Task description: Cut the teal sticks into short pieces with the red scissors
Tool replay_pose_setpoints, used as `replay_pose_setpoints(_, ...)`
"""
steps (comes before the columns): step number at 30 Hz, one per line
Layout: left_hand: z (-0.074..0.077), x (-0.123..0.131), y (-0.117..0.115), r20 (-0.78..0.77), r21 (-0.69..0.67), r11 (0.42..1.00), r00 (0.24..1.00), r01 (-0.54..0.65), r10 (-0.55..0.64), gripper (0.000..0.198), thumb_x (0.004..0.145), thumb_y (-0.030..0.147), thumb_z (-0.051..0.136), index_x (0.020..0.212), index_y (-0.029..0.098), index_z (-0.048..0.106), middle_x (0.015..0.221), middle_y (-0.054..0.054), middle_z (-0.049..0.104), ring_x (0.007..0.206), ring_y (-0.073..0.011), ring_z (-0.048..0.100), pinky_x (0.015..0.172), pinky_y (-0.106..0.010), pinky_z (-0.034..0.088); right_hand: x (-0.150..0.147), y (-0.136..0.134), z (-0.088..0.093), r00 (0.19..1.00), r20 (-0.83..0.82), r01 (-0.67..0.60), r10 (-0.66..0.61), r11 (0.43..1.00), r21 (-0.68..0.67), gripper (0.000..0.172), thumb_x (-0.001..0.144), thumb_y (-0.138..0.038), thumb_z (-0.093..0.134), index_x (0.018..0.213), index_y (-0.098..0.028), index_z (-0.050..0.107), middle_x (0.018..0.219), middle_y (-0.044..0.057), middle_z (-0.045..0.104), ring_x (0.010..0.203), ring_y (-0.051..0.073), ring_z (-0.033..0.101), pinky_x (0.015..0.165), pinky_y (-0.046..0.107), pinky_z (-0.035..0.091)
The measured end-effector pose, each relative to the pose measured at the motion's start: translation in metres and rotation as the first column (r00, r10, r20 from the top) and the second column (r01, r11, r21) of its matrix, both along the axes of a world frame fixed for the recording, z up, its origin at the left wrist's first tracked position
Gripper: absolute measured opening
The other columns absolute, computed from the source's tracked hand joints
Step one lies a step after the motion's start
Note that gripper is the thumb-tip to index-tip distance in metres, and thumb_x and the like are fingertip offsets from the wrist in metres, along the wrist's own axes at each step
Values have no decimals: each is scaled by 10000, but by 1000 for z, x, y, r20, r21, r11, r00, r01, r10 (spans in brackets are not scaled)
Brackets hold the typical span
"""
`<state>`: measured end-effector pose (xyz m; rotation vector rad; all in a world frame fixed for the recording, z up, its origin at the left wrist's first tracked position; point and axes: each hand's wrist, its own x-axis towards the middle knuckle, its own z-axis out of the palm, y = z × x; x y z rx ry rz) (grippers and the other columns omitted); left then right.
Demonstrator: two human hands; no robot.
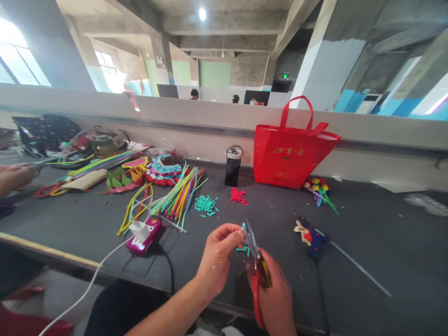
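**Item in hand.** Your left hand (219,254) has thumb and fingertips pressed together on a short teal fuzzy wire stem (244,227). You hold it right at the blades, likely so that so short a piece stays steady. Your right hand (276,298) is wrapped closed through the loops of the red-handled metal scissors (255,261), blades pointing up and away from you and meeting the stem just beyond your left fingertips.

**Directly below the grip.** A few teal offcuts (242,250) lie on the dark grey table (385,242).

**Beyond the grip.** A heap of teal cut pieces (206,204) and a heap of red cut pieces (238,196), kept apart by colour. Farther back are a black bottle (233,168) and a red fabric tote bag (290,154).

**Left of the grip.** A fanned bundle of long multicoloured stems (178,193) and a pink and white corded tool (145,233).

**Right of the grip.** A dark blue tool (313,238), lying on its side.

**Far left.** Another person's hand (14,177).
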<state>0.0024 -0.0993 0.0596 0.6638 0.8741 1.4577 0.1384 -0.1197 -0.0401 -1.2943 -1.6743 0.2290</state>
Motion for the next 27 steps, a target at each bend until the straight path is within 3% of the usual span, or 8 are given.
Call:
replay_pose_setpoints(9, 0, 1, 0, -21, 8, 1000, 1000, -10, 10, 139, 710, 259, 774, 692, 136, 713, 641, -8, 630, 625, -105, 523, 649, -220, 420, 5, -1, 0, 989, 150, -13, -5, 993, 115, 300, 906, -269, 537, 1171, -137, 585, 983, 97, 727, 803, 177, 709, 689, 245, 543)
replay_pose_setpoints(19, -1, 1, 1, -32, 15, 1000, 999, -2, 2, 125, 719, 247, 762, 695, 136, 709, 650, -13, 643, 630, -107, 530, 648, -221, 419, 5, -1, 0, 981, 188, 10, -40, 988, 156, 281, 921, -271, 509, 1152, -156, 622, 939, 78, 751, 783, 180, 725, 688, 247, 556)
replay_pose_setpoints(27, -4, 2, 3, -77, 20, 1000, 997, -4, 5, 126, 735, 253, 742, 709, 136, 701, 652, -11, 634, 632, -109, 521, 651, -229, 413, 1, 0, 2, 992, 121, -1, -24, 979, 204, 278, 942, -278, 475, 1071, -114, 659, 855, 81, 765, 690, 163, 737, 646, 207, 561)
